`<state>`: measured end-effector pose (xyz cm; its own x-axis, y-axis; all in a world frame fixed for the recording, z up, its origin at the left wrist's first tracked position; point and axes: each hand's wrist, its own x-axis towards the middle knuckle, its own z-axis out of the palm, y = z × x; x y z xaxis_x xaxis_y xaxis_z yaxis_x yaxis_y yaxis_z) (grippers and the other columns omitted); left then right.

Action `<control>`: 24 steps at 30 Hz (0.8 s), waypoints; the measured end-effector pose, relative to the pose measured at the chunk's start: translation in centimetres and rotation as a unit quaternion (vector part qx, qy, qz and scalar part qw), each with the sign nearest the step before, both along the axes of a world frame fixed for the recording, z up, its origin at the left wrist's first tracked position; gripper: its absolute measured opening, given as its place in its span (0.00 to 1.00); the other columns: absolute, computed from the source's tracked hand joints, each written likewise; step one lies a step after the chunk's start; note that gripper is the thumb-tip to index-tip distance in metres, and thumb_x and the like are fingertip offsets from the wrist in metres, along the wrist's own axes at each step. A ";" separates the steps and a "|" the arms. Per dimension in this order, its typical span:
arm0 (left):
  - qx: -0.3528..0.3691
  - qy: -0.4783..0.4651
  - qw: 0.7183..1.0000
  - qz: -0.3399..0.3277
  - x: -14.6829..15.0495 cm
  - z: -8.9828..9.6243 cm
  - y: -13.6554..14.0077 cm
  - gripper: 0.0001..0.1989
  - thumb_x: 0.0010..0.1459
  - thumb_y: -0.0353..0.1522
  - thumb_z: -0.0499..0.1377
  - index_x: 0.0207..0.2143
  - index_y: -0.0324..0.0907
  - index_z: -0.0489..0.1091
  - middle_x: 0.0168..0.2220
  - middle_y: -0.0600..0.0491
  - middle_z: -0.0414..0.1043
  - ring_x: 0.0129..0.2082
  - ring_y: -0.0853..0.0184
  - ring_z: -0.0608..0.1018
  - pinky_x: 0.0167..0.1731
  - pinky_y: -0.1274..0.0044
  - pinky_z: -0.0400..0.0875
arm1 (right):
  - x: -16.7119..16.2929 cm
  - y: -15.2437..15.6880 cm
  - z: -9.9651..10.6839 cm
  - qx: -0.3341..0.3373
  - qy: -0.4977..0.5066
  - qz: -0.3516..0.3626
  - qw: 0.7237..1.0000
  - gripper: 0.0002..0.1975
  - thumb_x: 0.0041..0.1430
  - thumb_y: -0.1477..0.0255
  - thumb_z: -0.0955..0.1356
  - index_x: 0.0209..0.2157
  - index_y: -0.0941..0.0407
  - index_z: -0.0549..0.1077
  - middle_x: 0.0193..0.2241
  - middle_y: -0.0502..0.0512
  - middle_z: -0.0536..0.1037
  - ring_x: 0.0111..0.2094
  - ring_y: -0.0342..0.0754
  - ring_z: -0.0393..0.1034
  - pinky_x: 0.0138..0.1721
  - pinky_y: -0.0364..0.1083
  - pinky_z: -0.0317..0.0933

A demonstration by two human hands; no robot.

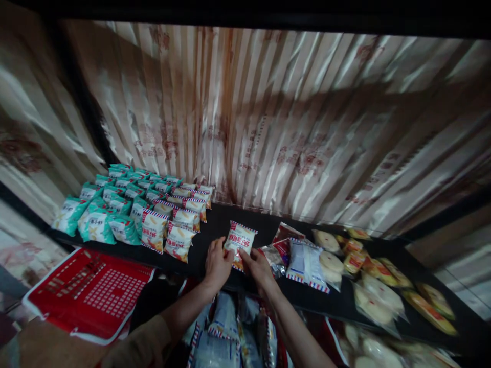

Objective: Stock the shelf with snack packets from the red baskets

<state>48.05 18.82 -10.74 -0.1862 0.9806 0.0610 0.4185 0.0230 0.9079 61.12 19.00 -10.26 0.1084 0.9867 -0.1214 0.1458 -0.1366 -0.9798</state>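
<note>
L end of the black flat shelf (218,220) has teal-and-white plastic snack bags (119,203), then rows of striped-edge white plastic packets (184,219). Mid-shelf, your L hand (218,261) & R hand (259,268) hold one red-and-white plastic packet (240,238) w/ striped top edge btwn them, thumbs low on it; silvery-blue plastic packet (303,259) lies farther R.

At six o'clock, the snack bag in hand (240,237) is cream-white with red lettering and red-and-blue striped ends. Toward nine, the bags in rows (100,225) are teal and white. The basket (115,296) at eight is red, rimmed white. Four o'clock's packets (379,271) are yellow and red. The twelve o'clock curtain (268,128) is pale beige-pink with reddish-brown motifs.
</note>
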 end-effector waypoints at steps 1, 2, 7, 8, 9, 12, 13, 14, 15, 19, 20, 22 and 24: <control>0.033 0.033 0.999 0.006 0.1 -0.2 0.6 0.20 0.53 0.28 0.55 0.50 0.39 0.66 0.53 0.43 0.66 0.57 0.57 0.65 0.58 0.67 0.56 | -0.2 1.3 -0.3 -0.006 0.001 -0.001 1.000 0.20 0.47 0.54 0.68 0.33 0.57 0.75 0.30 0.57 0.81 0.30 0.54 0.76 0.33 0.50 0.69; 0.060 0.056 0.997 0.007 0.2 -0.4 1.2 0.20 0.53 0.27 0.53 0.51 0.40 0.66 0.55 0.44 0.64 0.59 0.57 0.63 0.59 0.66 0.54 | -0.4 2.5 -0.5 -0.014 0.002 -0.003 1.000 0.20 0.48 0.54 0.68 0.34 0.57 0.74 0.31 0.58 0.81 0.31 0.53 0.76 0.33 0.49 0.69; 0.113 0.091 0.989 -0.015 1.1 -2.1 4.6 0.21 0.58 0.28 0.48 0.54 0.40 0.65 0.61 0.47 0.59 0.63 0.58 0.56 0.62 0.64 0.51 | -1.1 8.7 -1.9 -0.017 -0.103 -0.057 0.993 0.20 0.48 0.57 0.68 0.36 0.57 0.74 0.33 0.59 0.80 0.34 0.53 0.76 0.33 0.47 0.67; 0.118 0.092 0.989 -0.019 1.2 -2.4 5.4 0.21 0.59 0.28 0.47 0.54 0.39 0.64 0.61 0.46 0.59 0.63 0.58 0.55 0.62 0.64 0.50 | -1.3 9.9 -2.2 -0.013 -0.124 -0.067 0.990 0.20 0.48 0.57 0.68 0.38 0.58 0.73 0.33 0.59 0.80 0.34 0.53 0.76 0.33 0.47 0.67; 0.121 0.093 0.988 -0.021 1.3 -2.7 6.3 0.21 0.60 0.29 0.46 0.54 0.38 0.64 0.61 0.45 0.59 0.63 0.58 0.55 0.62 0.64 0.50 | -1.4 11.0 -2.5 -0.006 -0.138 -0.073 0.988 0.21 0.49 0.57 0.68 0.39 0.58 0.73 0.33 0.59 0.80 0.34 0.53 0.76 0.33 0.47 0.67; 0.123 0.089 0.988 -0.018 1.5 -3.4 8.9 0.22 0.61 0.29 0.44 0.54 0.34 0.65 0.60 0.43 0.60 0.63 0.57 0.55 0.62 0.63 0.51 | -1.7 14.1 -3.3 0.013 -0.163 -0.073 0.984 0.21 0.49 0.58 0.67 0.40 0.58 0.73 0.33 0.59 0.80 0.34 0.52 0.75 0.33 0.46 0.66; 0.121 0.089 0.989 -0.012 1.5 -3.6 9.8 0.22 0.61 0.30 0.44 0.54 0.34 0.65 0.60 0.43 0.61 0.63 0.57 0.55 0.62 0.63 0.51 | -1.8 15.1 -3.5 0.016 -0.168 -0.070 0.983 0.20 0.49 0.59 0.67 0.39 0.58 0.73 0.33 0.59 0.80 0.33 0.52 0.75 0.33 0.46 0.66; 0.119 0.089 0.989 -0.007 1.5 -3.8 10.6 0.22 0.61 0.30 0.44 0.54 0.34 0.65 0.59 0.43 0.61 0.64 0.56 0.55 0.62 0.62 0.51 | -1.9 15.9 -3.6 0.017 -0.172 -0.068 0.983 0.20 0.50 0.59 0.67 0.39 0.58 0.73 0.33 0.59 0.80 0.33 0.52 0.75 0.33 0.46 0.66; 0.116 0.091 0.989 -0.002 1.6 -3.9 11.3 0.22 0.61 0.30 0.44 0.54 0.33 0.65 0.59 0.43 0.61 0.64 0.57 0.54 0.63 0.62 0.50 | -1.9 16.8 -3.8 0.017 -0.175 -0.066 0.982 0.19 0.50 0.60 0.68 0.40 0.58 0.73 0.34 0.60 0.80 0.33 0.52 0.75 0.34 0.46 0.66; 0.104 0.101 0.989 0.005 1.7 -4.2 13.8 0.22 0.61 0.29 0.44 0.53 0.31 0.65 0.59 0.42 0.61 0.65 0.57 0.53 0.63 0.62 0.49 | -2.1 19.3 -4.2 0.015 -0.192 -0.053 0.980 0.20 0.52 0.60 0.67 0.41 0.60 0.73 0.35 0.61 0.80 0.35 0.52 0.75 0.37 0.48 0.66; 0.100 0.103 0.990 0.006 1.7 -4.3 14.2 0.22 0.61 0.30 0.44 0.53 0.31 0.65 0.60 0.41 0.60 0.65 0.57 0.53 0.63 0.62 0.49 | -2.2 19.8 -4.2 0.013 -0.196 -0.049 0.979 0.20 0.52 0.60 0.67 0.42 0.60 0.73 0.35 0.61 0.80 0.35 0.52 0.75 0.37 0.48 0.66; 0.092 0.107 0.990 0.011 1.7 -4.4 15.0 0.22 0.61 0.30 0.44 0.53 0.30 0.65 0.60 0.41 0.60 0.64 0.56 0.53 0.63 0.63 0.50 | -2.4 20.6 -4.3 0.009 -0.203 -0.042 0.978 0.20 0.53 0.60 0.66 0.42 0.60 0.73 0.35 0.61 0.80 0.36 0.52 0.75 0.37 0.48 0.66; 0.091 0.114 0.989 0.022 1.6 -4.6 15.7 0.22 0.62 0.31 0.44 0.53 0.30 0.66 0.60 0.41 0.60 0.64 0.56 0.54 0.63 0.62 0.51 | -2.6 21.3 -4.3 0.008 -0.210 -0.036 0.977 0.19 0.53 0.61 0.66 0.42 0.59 0.74 0.35 0.59 0.80 0.36 0.51 0.75 0.38 0.47 0.66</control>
<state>49.68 34.53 -15.38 -0.1896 0.9409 0.2807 0.6158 -0.1087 0.7804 58.47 40.30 -14.53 0.2151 0.9760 -0.0350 0.5259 -0.1460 -0.8379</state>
